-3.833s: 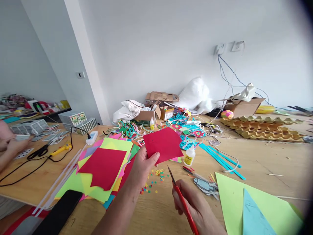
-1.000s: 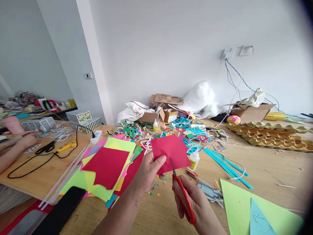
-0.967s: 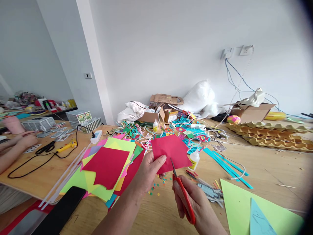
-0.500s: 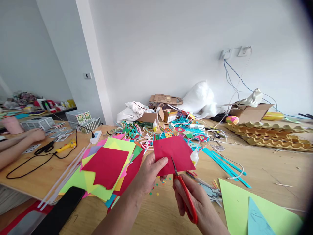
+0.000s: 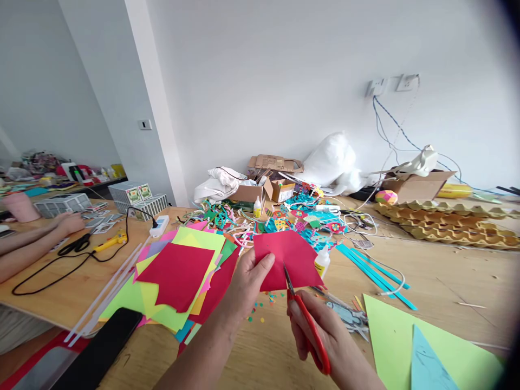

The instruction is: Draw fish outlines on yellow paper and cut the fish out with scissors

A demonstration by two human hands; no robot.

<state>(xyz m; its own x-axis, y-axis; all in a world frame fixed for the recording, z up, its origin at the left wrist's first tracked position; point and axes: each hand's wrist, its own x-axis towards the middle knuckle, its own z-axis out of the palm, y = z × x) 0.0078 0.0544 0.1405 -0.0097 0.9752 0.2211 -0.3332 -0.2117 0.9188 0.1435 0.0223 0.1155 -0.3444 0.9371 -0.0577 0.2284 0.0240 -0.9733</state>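
My left hand [image 5: 254, 273] grips a red sheet of paper [image 5: 292, 249] by its left side, thumb on top and the other fingers behind. In my right hand [image 5: 314, 319] is a pair of red-handled scissors [image 5: 312, 333]. The scissor blades point up and away from me, at the lower edge of the sheet near its middle. Behind the sheet's right corner stands a white glue bottle [image 5: 322, 262], partly covered. To the left lies a pile of coloured paper with a cut red sheet [image 5: 179, 273] on top.
A black phone [image 5: 103, 346] lies at the front left, beside pale thin strips [image 5: 108, 290]. Light green paper [image 5: 422, 341] and blue strips [image 5: 371, 273] are on the right. Cluttered scraps and egg trays [image 5: 442, 225] line the back. Another person's hands [image 5: 67, 223] are at far left.
The red sheet has tilted a little and its right corner has dropped, showing more of the glue bottle. The other person's hands have shifted slightly right.
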